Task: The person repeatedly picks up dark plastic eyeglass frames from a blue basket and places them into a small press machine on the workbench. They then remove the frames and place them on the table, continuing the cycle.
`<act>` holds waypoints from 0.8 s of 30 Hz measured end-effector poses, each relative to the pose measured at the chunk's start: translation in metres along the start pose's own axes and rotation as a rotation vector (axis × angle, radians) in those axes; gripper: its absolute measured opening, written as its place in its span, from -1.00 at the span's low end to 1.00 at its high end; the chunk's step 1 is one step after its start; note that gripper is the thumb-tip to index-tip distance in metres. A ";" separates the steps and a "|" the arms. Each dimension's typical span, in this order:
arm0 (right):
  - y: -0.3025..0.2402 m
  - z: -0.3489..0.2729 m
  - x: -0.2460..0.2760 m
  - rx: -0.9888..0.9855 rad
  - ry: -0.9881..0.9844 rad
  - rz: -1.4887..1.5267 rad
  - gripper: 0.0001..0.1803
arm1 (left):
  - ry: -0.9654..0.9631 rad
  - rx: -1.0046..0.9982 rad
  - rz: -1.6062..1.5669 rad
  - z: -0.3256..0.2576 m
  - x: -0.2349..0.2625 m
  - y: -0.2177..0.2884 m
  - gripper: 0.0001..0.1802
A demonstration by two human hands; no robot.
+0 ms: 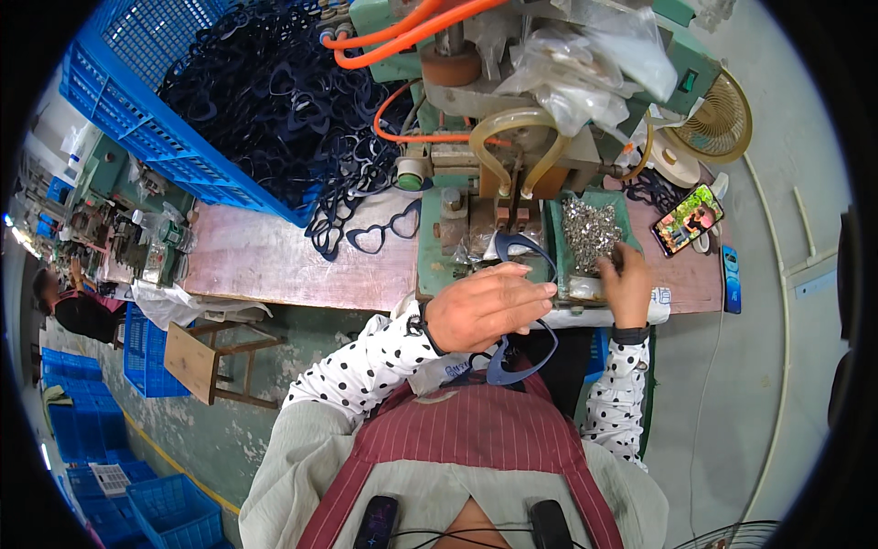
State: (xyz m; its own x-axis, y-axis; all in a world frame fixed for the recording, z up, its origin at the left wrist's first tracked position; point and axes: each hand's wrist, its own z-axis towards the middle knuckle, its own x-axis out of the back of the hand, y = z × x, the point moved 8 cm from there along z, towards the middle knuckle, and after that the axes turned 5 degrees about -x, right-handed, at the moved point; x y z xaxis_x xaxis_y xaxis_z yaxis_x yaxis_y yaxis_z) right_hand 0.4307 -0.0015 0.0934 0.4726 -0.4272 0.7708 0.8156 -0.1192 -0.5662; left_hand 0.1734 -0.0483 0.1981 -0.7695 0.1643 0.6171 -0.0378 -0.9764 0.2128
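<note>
My left hand is closed around a dark blue eyeglass frame with pointed, heart-like rims. The upper rim of the frame reaches under the machine's copper-coloured jaws; the lower rim hangs in front of my apron. To the right, my right hand has its fingers curled together at the near edge of a heap of small shiny metal pieces. These lie in a green tray beside the jaws. Whatever my right fingertips pinch is too small to make out.
A blue crate heaped with dark frames stands at the back left; several spill onto the table. The green machine with orange hoses rises ahead. A phone and a fan are at the right.
</note>
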 end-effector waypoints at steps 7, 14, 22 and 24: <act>0.002 0.020 -0.024 0.093 0.100 0.145 -0.84 | -0.027 0.013 0.092 -0.002 0.001 0.007 -0.54; -0.005 0.011 -0.010 0.111 0.162 0.281 -0.88 | 0.113 0.246 0.390 -0.097 0.055 -0.047 -0.74; 0.007 0.010 -0.019 0.042 0.240 0.190 -0.85 | 0.382 0.922 1.123 -0.197 0.206 -0.178 -0.81; 0.016 0.010 -0.020 -0.075 0.216 0.267 -0.86 | 0.163 1.202 1.167 -0.182 0.203 -0.204 -0.68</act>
State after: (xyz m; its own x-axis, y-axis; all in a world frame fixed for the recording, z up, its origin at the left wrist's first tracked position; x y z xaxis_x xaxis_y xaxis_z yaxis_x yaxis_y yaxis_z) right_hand 0.4375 0.0141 0.0714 0.5777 -0.6313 0.5174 0.6422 -0.0397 -0.7655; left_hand -0.0907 0.1585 0.1420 -0.0898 -0.6089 0.7881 0.9747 0.1090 0.1952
